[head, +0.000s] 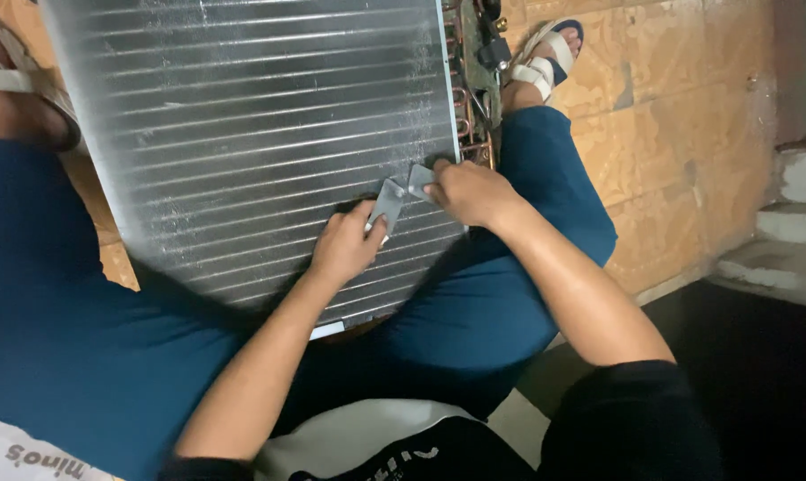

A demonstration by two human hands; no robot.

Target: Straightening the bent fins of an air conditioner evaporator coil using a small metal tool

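A large finned metal coil panel [243, 116] lies across my legs in blue trousers. My left hand [342, 248] rests on its lower right part and grips a small flat grey metal piece [388, 203]. My right hand [468, 191] sits at the panel's right edge, fingers pinching a second small grey piece [418, 181] that meets the first one. Both pieces lie flat against the fins. Copper tube bends [467, 107] run along the panel's right side.
My feet in pale strapped sandals [545, 55] rest on an orange patterned tiled floor [679, 134]. Concrete steps [790, 232] stand at the right. A dark area lies at the lower right.
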